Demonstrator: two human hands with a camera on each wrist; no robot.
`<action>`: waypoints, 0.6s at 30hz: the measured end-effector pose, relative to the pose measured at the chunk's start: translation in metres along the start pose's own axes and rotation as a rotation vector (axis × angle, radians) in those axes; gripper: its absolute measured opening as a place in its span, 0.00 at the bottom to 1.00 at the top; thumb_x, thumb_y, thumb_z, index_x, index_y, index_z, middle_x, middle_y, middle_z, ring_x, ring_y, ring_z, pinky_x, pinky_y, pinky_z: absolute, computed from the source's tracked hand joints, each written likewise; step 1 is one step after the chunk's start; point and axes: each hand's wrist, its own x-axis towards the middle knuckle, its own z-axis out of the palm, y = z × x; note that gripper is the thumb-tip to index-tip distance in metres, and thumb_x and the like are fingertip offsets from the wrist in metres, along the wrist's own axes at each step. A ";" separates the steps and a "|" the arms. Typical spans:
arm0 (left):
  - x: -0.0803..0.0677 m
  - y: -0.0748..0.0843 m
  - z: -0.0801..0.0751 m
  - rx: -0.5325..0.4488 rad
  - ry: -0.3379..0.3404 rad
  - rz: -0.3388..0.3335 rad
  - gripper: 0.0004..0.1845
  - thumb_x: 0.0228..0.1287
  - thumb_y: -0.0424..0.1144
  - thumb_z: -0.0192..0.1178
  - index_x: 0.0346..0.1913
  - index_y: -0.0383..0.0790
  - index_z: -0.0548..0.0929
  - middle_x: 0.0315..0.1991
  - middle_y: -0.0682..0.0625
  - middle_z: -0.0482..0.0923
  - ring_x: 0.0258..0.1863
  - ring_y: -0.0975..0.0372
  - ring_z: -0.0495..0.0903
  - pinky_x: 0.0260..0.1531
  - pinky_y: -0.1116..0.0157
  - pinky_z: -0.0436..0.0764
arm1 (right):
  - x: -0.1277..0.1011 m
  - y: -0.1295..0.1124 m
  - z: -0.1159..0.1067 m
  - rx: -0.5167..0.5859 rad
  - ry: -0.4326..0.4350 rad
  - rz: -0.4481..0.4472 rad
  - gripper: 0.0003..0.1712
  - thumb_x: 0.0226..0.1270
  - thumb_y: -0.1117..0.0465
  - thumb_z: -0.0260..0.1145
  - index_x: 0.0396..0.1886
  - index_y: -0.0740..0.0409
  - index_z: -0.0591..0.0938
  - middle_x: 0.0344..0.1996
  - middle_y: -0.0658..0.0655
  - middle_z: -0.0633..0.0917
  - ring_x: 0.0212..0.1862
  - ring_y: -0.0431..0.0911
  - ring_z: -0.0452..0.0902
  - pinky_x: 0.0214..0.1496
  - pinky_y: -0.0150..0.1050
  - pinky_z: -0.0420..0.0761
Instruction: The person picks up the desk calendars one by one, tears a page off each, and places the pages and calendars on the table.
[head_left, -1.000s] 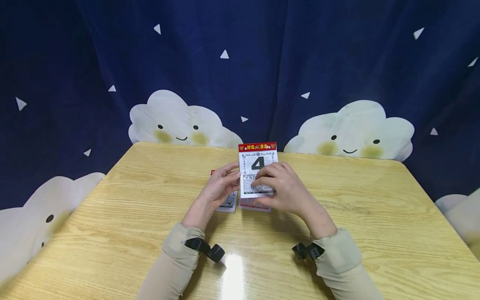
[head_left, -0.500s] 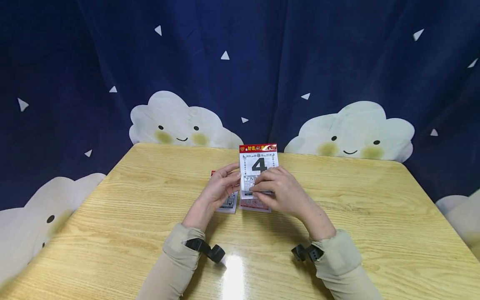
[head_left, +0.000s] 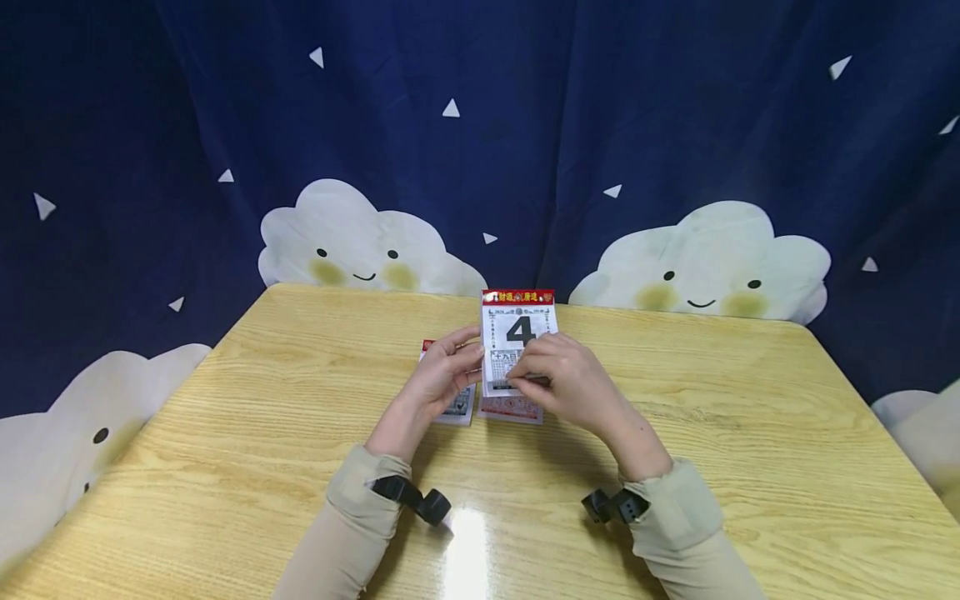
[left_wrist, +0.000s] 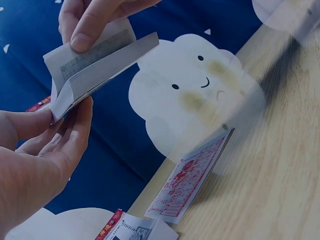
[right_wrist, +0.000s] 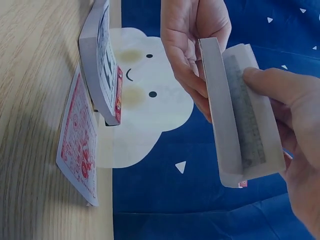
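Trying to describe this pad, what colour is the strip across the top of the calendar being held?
Red, with yellow characters, atop the calendar pad; clearest in the head view.

Calendar pad point(head_left: 517, 333) held above table point(head_left: 225, 450) centre, left hand point(head_left: 438, 379) at its nine o'clock, right hand point(head_left: 558, 375) at five, loose sheet point(head_left: 510, 408) lying beneath, second pad point(head_left: 456, 406) at eight.

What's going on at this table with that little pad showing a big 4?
A person holds a tear-off calendar pad upright above a wooden table. The left hand steadies its side, while the right hand pinches the lower edge of the top sheet, bending it up. Another calendar pad and a loose red-printed sheet lie on the table underneath.
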 end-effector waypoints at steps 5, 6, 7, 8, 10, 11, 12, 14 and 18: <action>0.000 0.001 0.000 -0.005 0.001 -0.001 0.23 0.66 0.25 0.42 0.63 0.27 0.59 0.35 0.53 0.80 0.35 0.66 0.80 0.36 0.70 0.79 | 0.000 0.001 0.000 0.017 0.043 0.000 0.04 0.46 0.61 0.72 0.22 0.52 0.83 0.23 0.45 0.80 0.30 0.39 0.73 0.37 0.35 0.75; -0.001 0.001 0.000 -0.009 0.000 -0.001 0.23 0.66 0.25 0.42 0.63 0.27 0.59 0.35 0.53 0.80 0.35 0.65 0.80 0.37 0.70 0.79 | 0.000 0.001 0.000 0.023 0.052 0.003 0.05 0.46 0.61 0.73 0.22 0.52 0.83 0.23 0.45 0.80 0.30 0.39 0.73 0.38 0.35 0.75; -0.001 0.001 0.000 -0.014 -0.001 0.000 0.23 0.66 0.25 0.42 0.63 0.27 0.59 0.35 0.53 0.80 0.35 0.65 0.80 0.37 0.70 0.79 | 0.000 0.001 -0.001 0.033 0.060 0.009 0.05 0.45 0.61 0.73 0.21 0.52 0.82 0.23 0.44 0.80 0.30 0.39 0.73 0.38 0.35 0.74; -0.001 0.001 0.000 -0.017 -0.004 0.002 0.23 0.66 0.25 0.42 0.63 0.27 0.59 0.35 0.53 0.81 0.35 0.65 0.80 0.37 0.69 0.79 | 0.000 0.001 -0.001 0.043 0.067 0.017 0.06 0.45 0.61 0.73 0.21 0.52 0.82 0.22 0.44 0.80 0.30 0.39 0.73 0.38 0.35 0.74; -0.001 0.002 0.001 -0.023 -0.012 0.008 0.23 0.66 0.25 0.42 0.63 0.26 0.59 0.35 0.53 0.81 0.36 0.65 0.80 0.37 0.69 0.79 | 0.000 0.000 -0.003 0.065 0.078 0.036 0.07 0.44 0.60 0.74 0.20 0.51 0.82 0.22 0.44 0.80 0.30 0.38 0.73 0.37 0.34 0.74; -0.001 0.002 0.001 -0.024 -0.013 0.010 0.23 0.65 0.25 0.42 0.63 0.26 0.59 0.35 0.53 0.81 0.36 0.65 0.80 0.37 0.69 0.79 | 0.000 0.000 -0.003 0.078 0.085 0.042 0.07 0.43 0.60 0.74 0.20 0.51 0.81 0.22 0.44 0.79 0.30 0.38 0.73 0.37 0.34 0.74; -0.001 0.002 0.001 -0.023 -0.015 0.012 0.23 0.65 0.25 0.43 0.63 0.26 0.59 0.35 0.53 0.81 0.36 0.65 0.80 0.37 0.69 0.79 | 0.000 0.000 -0.003 0.089 0.094 0.047 0.08 0.43 0.59 0.74 0.20 0.51 0.81 0.22 0.43 0.79 0.30 0.38 0.73 0.37 0.34 0.73; -0.001 0.002 0.001 -0.015 -0.016 0.016 0.23 0.65 0.26 0.43 0.63 0.26 0.59 0.36 0.53 0.80 0.36 0.65 0.80 0.37 0.69 0.79 | 0.000 0.000 -0.004 0.104 0.114 0.051 0.08 0.42 0.59 0.75 0.19 0.51 0.81 0.22 0.43 0.79 0.29 0.37 0.72 0.37 0.34 0.73; 0.000 0.001 0.001 0.007 0.010 0.018 0.23 0.65 0.26 0.44 0.63 0.26 0.60 0.35 0.53 0.80 0.34 0.66 0.80 0.36 0.70 0.79 | 0.001 0.001 -0.005 0.110 0.159 0.048 0.08 0.42 0.62 0.74 0.21 0.52 0.80 0.21 0.43 0.80 0.27 0.37 0.72 0.35 0.33 0.73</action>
